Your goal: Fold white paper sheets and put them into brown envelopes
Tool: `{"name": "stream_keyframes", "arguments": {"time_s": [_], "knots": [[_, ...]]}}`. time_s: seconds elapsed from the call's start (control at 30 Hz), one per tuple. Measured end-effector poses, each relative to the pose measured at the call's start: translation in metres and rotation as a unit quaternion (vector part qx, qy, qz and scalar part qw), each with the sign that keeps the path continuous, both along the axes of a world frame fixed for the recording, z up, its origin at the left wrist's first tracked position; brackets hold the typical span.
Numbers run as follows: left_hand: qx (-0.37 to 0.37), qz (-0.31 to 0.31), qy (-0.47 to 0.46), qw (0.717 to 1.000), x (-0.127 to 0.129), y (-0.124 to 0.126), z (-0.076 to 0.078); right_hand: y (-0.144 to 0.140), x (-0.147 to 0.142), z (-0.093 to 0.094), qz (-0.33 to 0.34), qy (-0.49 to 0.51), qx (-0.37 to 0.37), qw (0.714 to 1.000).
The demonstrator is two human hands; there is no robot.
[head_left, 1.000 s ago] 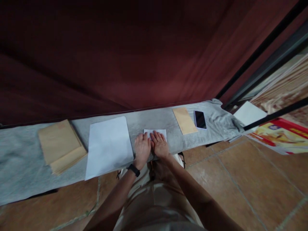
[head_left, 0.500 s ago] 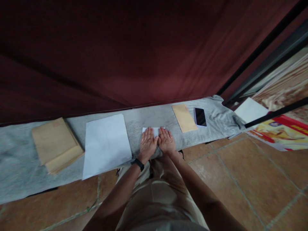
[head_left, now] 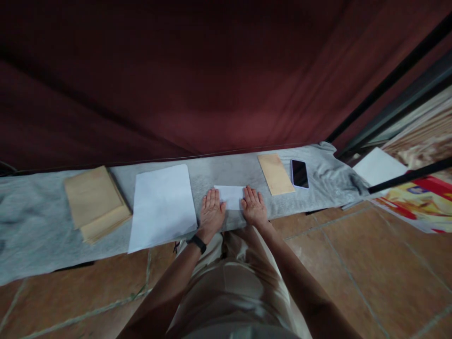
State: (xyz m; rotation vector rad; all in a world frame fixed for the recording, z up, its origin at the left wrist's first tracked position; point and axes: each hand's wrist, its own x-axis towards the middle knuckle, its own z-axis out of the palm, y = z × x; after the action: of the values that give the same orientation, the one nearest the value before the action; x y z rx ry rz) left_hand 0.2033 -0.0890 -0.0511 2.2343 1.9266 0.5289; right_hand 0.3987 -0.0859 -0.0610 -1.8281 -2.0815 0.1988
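Note:
A small folded white paper [head_left: 231, 196] lies on the grey cloth [head_left: 219, 174] covering a long low surface. My left hand [head_left: 211, 214] rests flat, fingers together, on the paper's left end; a black band sits on that wrist. My right hand [head_left: 254, 207] lies flat on the paper's right end. The middle of the folded paper shows between the two hands. Neither hand grips anything.
A stack of white sheets [head_left: 162, 205] lies left of my hands, and a pile of brown envelopes [head_left: 94, 202] further left. To the right are a single brown envelope [head_left: 276, 173] and a dark phone [head_left: 300, 173]. A dark red curtain hangs behind; tiled floor lies below.
My hands were side by side on the folded paper; they have slid apart to its two ends, uncovering its middle. The view has shifted slightly.

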Motion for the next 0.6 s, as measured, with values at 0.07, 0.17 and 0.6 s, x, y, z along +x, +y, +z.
{"name": "stream_keyframes", "arguments": {"time_s": [0.07,0.17,0.6], "knots": [[0.002,0.006,-0.001,1.0,-0.003,-0.002,-0.001,0.001,-0.004,0.003,-0.008,0.001,0.001,1.0],[0.006,0.013,-0.005,1.0,-0.003,-0.003,-0.001,0.001,-0.02,0.008,-0.011,0.005,0.013,1.0],[0.005,0.031,-0.017,0.999,-0.008,-0.015,-0.002,-0.014,-0.036,-0.001,0.034,0.007,0.024,0.999]]}}
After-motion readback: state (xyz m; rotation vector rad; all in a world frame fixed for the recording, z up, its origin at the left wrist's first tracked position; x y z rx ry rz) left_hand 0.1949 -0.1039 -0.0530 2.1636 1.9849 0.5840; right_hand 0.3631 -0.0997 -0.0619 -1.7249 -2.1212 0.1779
